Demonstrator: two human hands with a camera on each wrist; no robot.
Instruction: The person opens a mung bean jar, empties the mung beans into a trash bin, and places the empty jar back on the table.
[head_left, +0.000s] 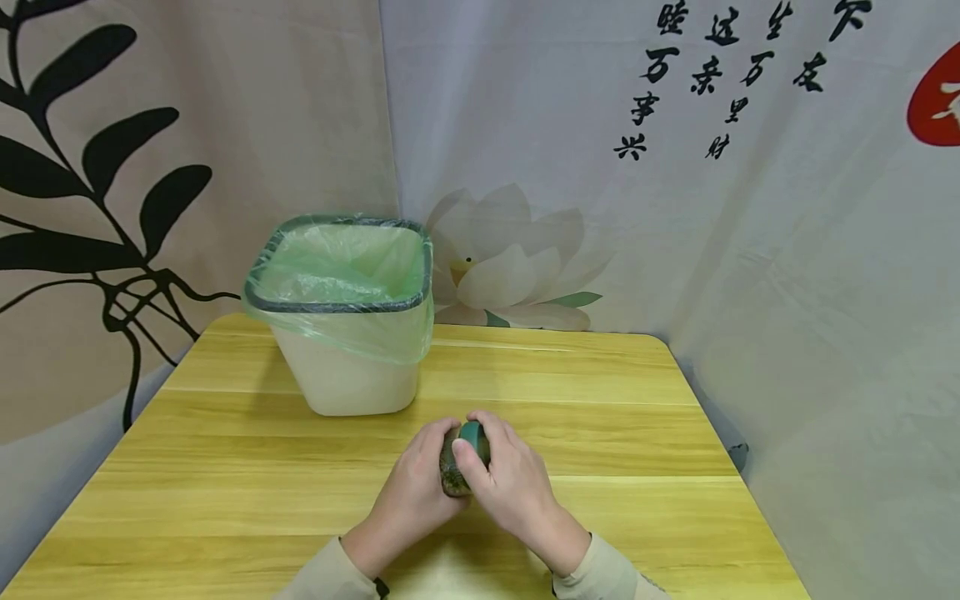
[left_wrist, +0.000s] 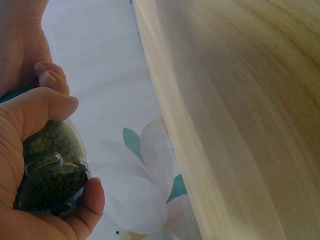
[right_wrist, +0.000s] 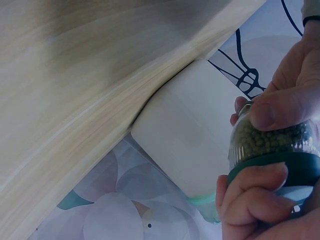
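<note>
Between both hands, above the table, is a small clear jar (head_left: 452,472) filled with small green beans, which look like mung beans. My left hand (head_left: 420,479) grips the jar's clear body, its thumb and fingers curled round it in the left wrist view. At the jar's green lid (right_wrist: 250,164), my right hand (head_left: 517,483) has its fingers wrapped round the band. The lid appears to be on the jar. Hands cover much of the jar in every view.
A white bin (head_left: 352,383) with a green plastic liner (head_left: 337,287) stands at the back left of the wooden table (head_left: 225,500), beyond the hands. Printed cloth (head_left: 525,108) hangs behind the table.
</note>
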